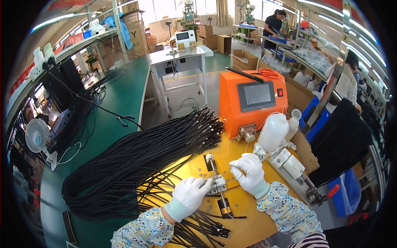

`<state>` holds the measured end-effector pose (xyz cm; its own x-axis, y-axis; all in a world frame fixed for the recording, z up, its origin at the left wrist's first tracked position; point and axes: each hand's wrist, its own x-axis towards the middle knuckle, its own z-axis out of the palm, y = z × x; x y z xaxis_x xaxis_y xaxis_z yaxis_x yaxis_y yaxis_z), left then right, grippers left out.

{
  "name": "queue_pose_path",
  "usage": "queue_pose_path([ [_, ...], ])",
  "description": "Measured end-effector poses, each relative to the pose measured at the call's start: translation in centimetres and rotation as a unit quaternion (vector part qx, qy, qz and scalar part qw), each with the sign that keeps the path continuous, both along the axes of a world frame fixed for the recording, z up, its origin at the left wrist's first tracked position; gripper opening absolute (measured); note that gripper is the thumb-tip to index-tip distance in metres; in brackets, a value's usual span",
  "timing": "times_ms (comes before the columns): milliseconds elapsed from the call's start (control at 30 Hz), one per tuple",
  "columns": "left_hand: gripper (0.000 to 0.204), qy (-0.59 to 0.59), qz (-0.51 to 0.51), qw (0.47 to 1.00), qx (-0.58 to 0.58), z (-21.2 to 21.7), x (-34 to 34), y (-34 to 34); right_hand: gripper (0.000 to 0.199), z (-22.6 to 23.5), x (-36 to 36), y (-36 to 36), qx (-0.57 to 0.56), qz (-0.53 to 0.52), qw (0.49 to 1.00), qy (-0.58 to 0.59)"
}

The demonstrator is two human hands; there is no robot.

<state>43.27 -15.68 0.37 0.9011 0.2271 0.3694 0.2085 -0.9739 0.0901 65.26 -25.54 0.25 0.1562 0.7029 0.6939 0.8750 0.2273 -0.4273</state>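
Both my hands wear white gloves over a yellow work plate [258,221]. At a small metal fixture [217,184], my left hand [188,198] is closed, thumb and forefinger at the block's left side. A small dark bit shows by those fingertips; what they grip is mostly hidden. Just right of the fixture, my right hand [251,173] is raised with its fingers curled into a pinch. Whatever it holds, if anything, is too small to make out. A big bundle of black cables [136,159] lies left of the fixture, and more cable ends [215,229] reach below it.
Behind the plate stands an orange machine [231,105] with a screen, scissors [269,74] on top. White bottles [273,132] and a red-handled metal clamp [297,173] sit right. Pliers [125,120] and a fan [37,135] are left. A person [275,27] works farther back.
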Motion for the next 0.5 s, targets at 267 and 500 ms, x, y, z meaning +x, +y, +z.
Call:
queue_pose_path([
  [267, 0.037, -0.043, 0.011, 0.998, -0.032, 0.7, -0.3, 0.1, 0.009, 1.3, 0.4, 1.5, 0.018, 0.000, 1.000, -0.010],
  [500, 0.025, -0.015, -0.022, 0.868, -0.496, 4.9, -1.3, 0.6, 0.008, 4.9, -0.1, 10.5, -0.134, 0.065, 0.959, -0.240],
])
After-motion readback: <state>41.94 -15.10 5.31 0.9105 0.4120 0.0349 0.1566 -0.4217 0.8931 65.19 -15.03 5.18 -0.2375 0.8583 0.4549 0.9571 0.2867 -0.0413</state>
